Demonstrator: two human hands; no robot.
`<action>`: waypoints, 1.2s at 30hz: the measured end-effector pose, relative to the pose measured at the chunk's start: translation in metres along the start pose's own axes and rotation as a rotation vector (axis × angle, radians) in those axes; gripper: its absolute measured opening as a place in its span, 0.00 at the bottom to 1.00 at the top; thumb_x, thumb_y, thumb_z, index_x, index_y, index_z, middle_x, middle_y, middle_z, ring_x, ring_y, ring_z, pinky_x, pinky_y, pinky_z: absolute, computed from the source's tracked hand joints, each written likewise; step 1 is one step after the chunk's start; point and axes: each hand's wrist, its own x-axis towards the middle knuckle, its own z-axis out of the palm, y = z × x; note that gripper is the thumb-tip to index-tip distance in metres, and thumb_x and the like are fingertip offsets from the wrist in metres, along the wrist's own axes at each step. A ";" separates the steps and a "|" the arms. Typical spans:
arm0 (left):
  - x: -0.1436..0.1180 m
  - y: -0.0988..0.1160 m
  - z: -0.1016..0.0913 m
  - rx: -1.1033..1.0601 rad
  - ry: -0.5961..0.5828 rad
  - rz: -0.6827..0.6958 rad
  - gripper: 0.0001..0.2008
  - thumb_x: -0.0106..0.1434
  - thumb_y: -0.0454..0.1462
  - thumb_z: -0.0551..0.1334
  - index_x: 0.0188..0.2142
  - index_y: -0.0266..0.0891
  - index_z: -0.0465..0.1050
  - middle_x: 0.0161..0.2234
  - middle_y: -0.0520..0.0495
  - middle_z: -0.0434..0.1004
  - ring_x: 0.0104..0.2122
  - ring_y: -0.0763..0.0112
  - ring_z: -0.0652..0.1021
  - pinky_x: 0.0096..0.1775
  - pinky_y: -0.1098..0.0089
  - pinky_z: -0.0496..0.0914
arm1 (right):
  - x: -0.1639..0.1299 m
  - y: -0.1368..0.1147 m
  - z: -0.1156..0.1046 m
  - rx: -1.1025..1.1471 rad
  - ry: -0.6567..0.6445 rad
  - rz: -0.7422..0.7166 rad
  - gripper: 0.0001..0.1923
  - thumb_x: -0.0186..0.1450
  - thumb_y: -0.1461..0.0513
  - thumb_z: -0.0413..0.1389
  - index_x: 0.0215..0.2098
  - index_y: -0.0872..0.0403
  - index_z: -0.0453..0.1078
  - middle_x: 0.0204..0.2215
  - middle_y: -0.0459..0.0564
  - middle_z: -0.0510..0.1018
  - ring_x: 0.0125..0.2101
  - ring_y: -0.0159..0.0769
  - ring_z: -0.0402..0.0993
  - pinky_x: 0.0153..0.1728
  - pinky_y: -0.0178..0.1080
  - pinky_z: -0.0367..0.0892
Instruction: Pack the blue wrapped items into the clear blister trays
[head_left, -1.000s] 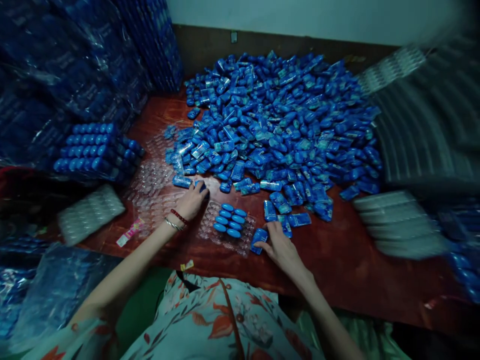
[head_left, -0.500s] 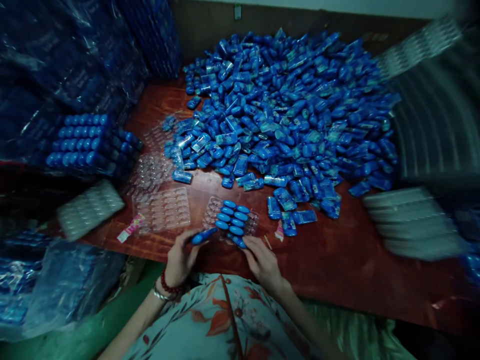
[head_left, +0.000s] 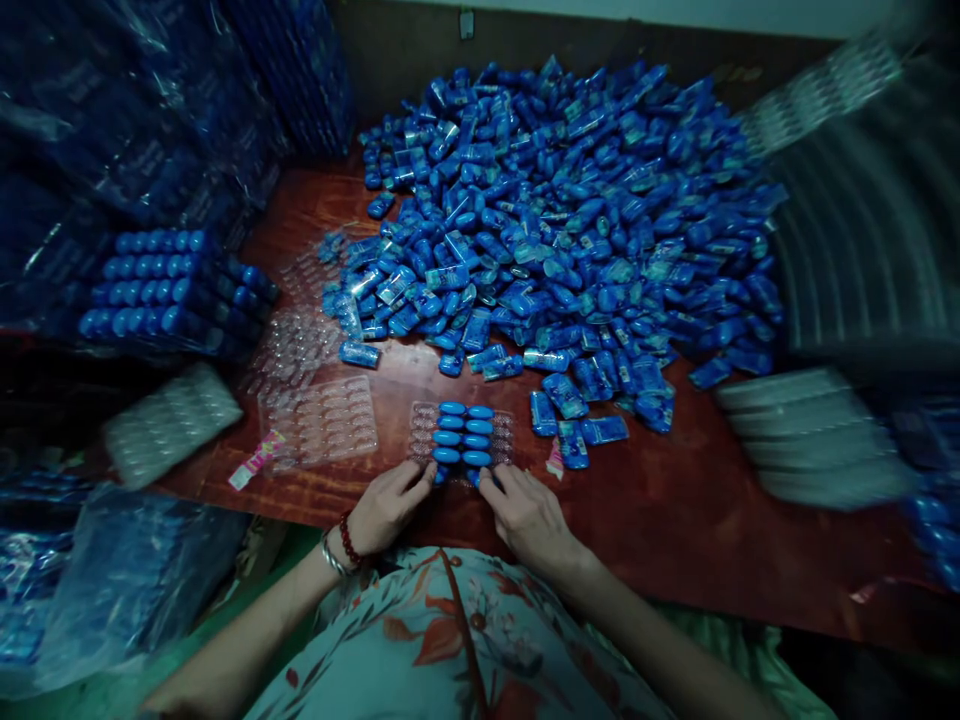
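A person sits at a reddish wooden table (head_left: 675, 520), seen from above over a floral top. Directly in front of them lies a clear plastic blister tray (head_left: 501, 432) with two short columns of small blue oval cases (head_left: 463, 437) pressed into its pockets. About eight cases sit in place; the pockets along the tray's outer edges look unfilled, so the tray seems partly loaded, with more slots to go.

Both hands meet at the tray's near edge. The left hand (head_left: 386, 508), with a red bead bracelet and a thin bangle at the wrist, has its fingers curled and its fingertips on a blue case at the bottom of the left column, seemingly pressing it into a pocket. The right hand (head_left: 529, 515) mirrors it, fingers bent, fingertips on another blue case at the bottom of the right column. Whether either hand truly grips its case or only pushes on it cannot be told.

Beyond the tray spreads a very large heap of loose blue cases (head_left: 570, 210), covering most of the far tabletop, so a great deal appears left to pack. To the left lies an unfilled clear tray (head_left: 319, 422), with more clear trays behind it. Further left stands a stack of filled trays (head_left: 169, 292), rows of blue ends showing. White tray stacks (head_left: 814, 435) sit blurred at the right.
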 end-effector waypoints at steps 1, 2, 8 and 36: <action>0.003 0.002 -0.002 0.018 -0.024 0.003 0.16 0.67 0.30 0.45 0.51 0.33 0.63 0.30 0.45 0.69 0.29 0.71 0.72 0.31 0.73 0.71 | 0.003 -0.003 -0.002 -0.014 -0.012 -0.004 0.12 0.62 0.72 0.47 0.39 0.55 0.68 0.29 0.50 0.71 0.31 0.35 0.66 0.34 0.37 0.60; 0.007 0.005 -0.003 0.031 -0.055 0.007 0.15 0.67 0.30 0.45 0.49 0.33 0.64 0.31 0.44 0.69 0.30 0.71 0.72 0.32 0.72 0.72 | 0.006 -0.006 -0.003 -0.032 -0.033 -0.013 0.12 0.62 0.72 0.47 0.38 0.54 0.68 0.29 0.51 0.71 0.30 0.36 0.66 0.33 0.37 0.60; 0.027 0.011 -0.007 0.073 -0.392 0.020 0.08 0.64 0.29 0.50 0.40 0.36 0.65 0.38 0.43 0.69 0.36 0.67 0.72 0.36 0.67 0.72 | 0.025 -0.016 -0.009 -0.083 -0.210 -0.046 0.09 0.63 0.70 0.49 0.37 0.54 0.68 0.30 0.51 0.72 0.29 0.36 0.68 0.28 0.37 0.61; 0.127 -0.096 0.035 0.100 -0.199 -0.103 0.14 0.63 0.33 0.54 0.48 0.34 0.67 0.45 0.38 0.63 0.41 0.64 0.70 0.42 0.63 0.69 | 0.075 0.096 0.015 0.312 0.123 0.416 0.09 0.65 0.59 0.50 0.42 0.55 0.65 0.38 0.53 0.72 0.37 0.41 0.71 0.35 0.40 0.66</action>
